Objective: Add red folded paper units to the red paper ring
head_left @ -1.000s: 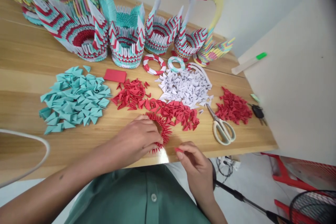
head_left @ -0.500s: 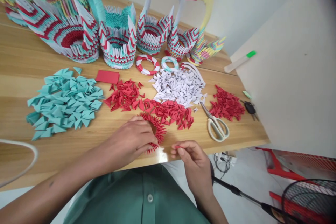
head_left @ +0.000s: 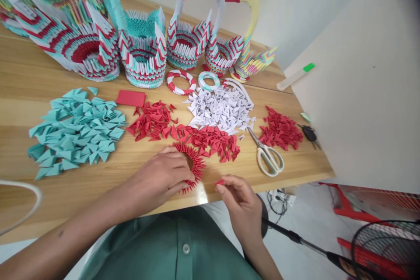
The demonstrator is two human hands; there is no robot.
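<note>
**Small red piece (head_left: 219, 182) turned in your right hand (head_left: 244, 205), apart from the spiked red ring (head_left: 198, 167)**

The change is slight: half a second ago the small red piece shows as a thin sliver at your right fingertips; now more of its red surface faces up. That looks like a single piece being adjusted, and the ring looks no different for it.

Your right thumb and index finger pinch the piece, with the other fingers curled behind. Your left hand (head_left: 157, 179) lies over the left side of the ring, fingers closed on it, and hides part of it. The ring sits near the front edge of the tabletop (head_left: 131, 148), between your hands but touching only the left one; a gap separates it from the piece.

Just beyond the ring, you have a band of loose red pieces (head_left: 210, 138), joining a red heap (head_left: 152, 120) to its left. White pieces (head_left: 221, 107) lie behind the band. The scissors (head_left: 271, 162) rest to the right, near another red pile (head_left: 282, 129). Teal pieces (head_left: 78, 127) spread beyond your left forearm. Farther back are a red-and-white ring (head_left: 169, 82) and a row of folded-paper baskets (head_left: 144, 63).
</note>
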